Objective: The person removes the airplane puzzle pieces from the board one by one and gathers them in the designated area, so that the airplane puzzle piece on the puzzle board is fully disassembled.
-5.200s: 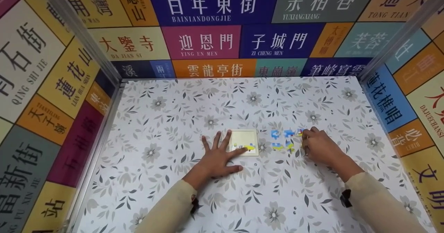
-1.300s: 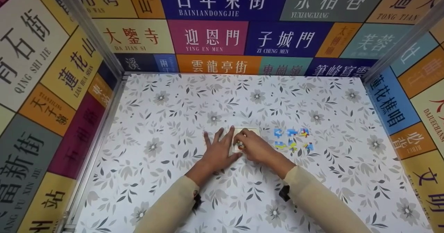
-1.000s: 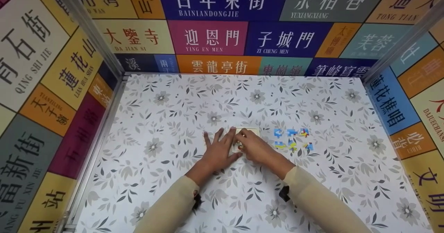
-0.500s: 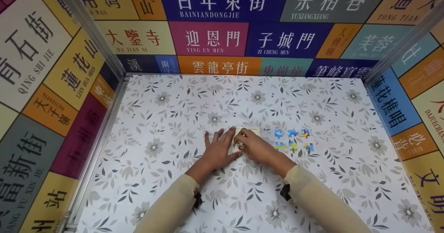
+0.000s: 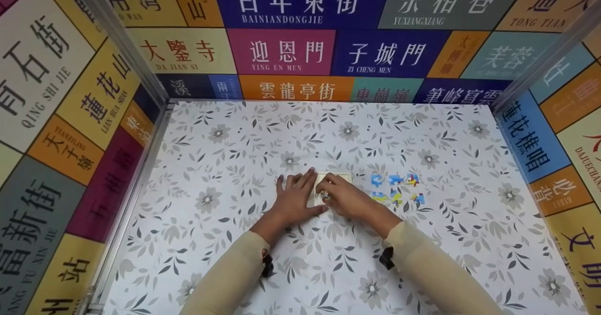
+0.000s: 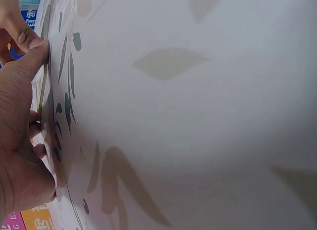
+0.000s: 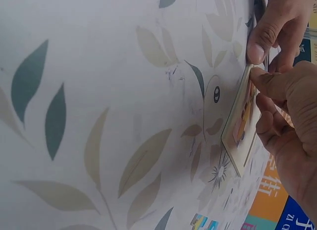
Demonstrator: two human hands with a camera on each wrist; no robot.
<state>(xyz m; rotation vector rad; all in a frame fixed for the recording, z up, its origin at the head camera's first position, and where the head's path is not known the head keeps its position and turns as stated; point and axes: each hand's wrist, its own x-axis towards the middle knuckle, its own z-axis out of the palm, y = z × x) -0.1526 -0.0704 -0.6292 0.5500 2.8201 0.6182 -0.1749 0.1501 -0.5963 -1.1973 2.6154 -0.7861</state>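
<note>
A small pale square puzzle tray [image 5: 347,176] lies under both hands. My left hand [image 5: 292,203] rests with spread, mostly straight fingers at its left side, the thumb at its near edge. My right hand [image 5: 345,197] is over the tray, fingers curled and fingertips together at its left part. They appear to pinch a small jigsaw piece [image 5: 324,194], mostly hidden by the fingers. In the right wrist view, coloured jigsaw pieces [image 7: 245,122] lie inside the tray [image 7: 240,158] along its near side, and the right thumb [image 7: 267,79] presses close to the left thumb [image 7: 257,49].
Several loose blue and yellow jigsaw pieces [image 5: 396,180] lie in two rows right of the tray. A white cloth with grey leaves and flowers [image 5: 347,132] covers the table. Panels with large printed characters [image 5: 281,52] stand round its back and sides.
Since the oldest frame, my right hand has moved left from the loose pieces to the tray. In the last second it stays there with slight finger shifts; the left fingers have drawn slightly closer together.
</note>
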